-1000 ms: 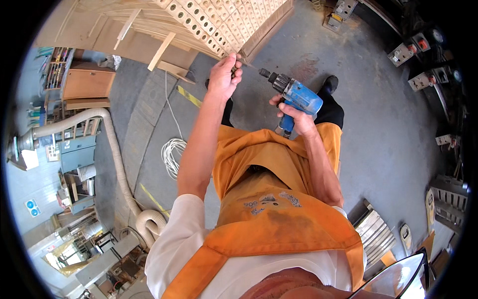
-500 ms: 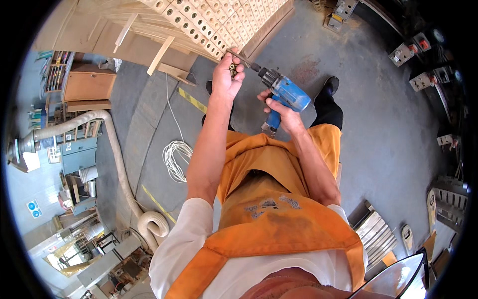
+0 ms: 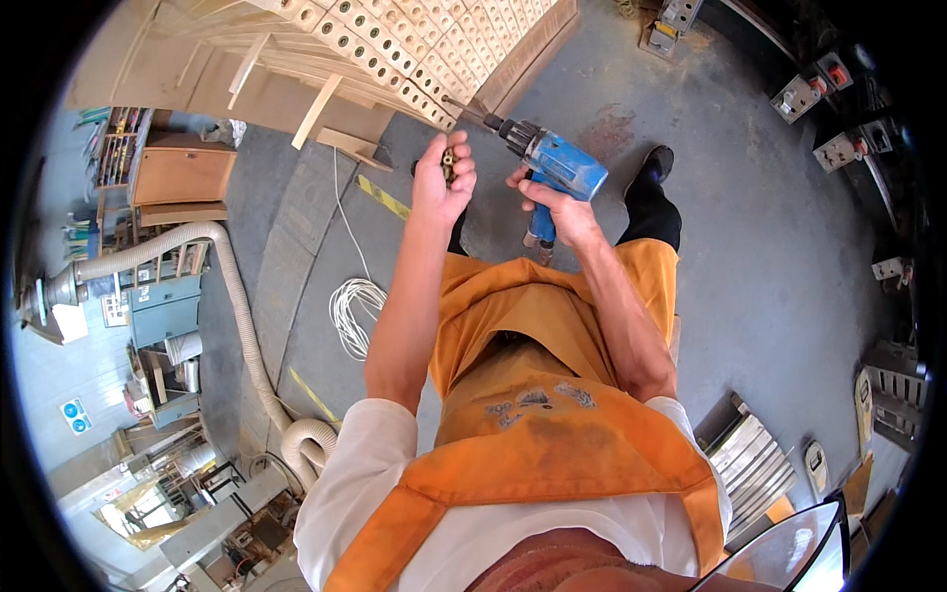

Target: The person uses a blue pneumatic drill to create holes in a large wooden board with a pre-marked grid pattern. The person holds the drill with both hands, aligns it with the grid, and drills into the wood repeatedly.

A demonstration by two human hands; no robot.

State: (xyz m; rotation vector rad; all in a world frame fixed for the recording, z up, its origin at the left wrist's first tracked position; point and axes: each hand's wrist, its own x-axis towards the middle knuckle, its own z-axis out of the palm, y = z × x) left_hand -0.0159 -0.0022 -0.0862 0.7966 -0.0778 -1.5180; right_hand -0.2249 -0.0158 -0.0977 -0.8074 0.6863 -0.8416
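Note:
My right hand (image 3: 558, 205) grips a blue cordless driver (image 3: 564, 168) by its handle. A long dark bit (image 3: 468, 111) points from it up and left, its tip overlapping the lower corner of the stacked wooden blocks (image 3: 426, 49); whether it touches them I cannot tell. My left hand (image 3: 442, 180) is half curled, palm up, around several small brass-coloured threaded inserts (image 3: 449, 166), below the bit and apart from it. Rows of round holes mark the blocks' faces. Dark-rimmed metal inserts sit in many holes on the left and lower side.
Wooden strips (image 3: 318, 111) jut from the stack's left side. A coiled white cable (image 3: 355, 314) lies on the grey floor, left of my legs. Farther left runs a ribbed hose (image 3: 237, 321). Metal slats (image 3: 750, 459) lie at the lower right, and machines line the right edge.
My left hand has drawn back from the bit, where its fingertips were, toward me. The driver has shifted slightly up and left, still in my right hand.

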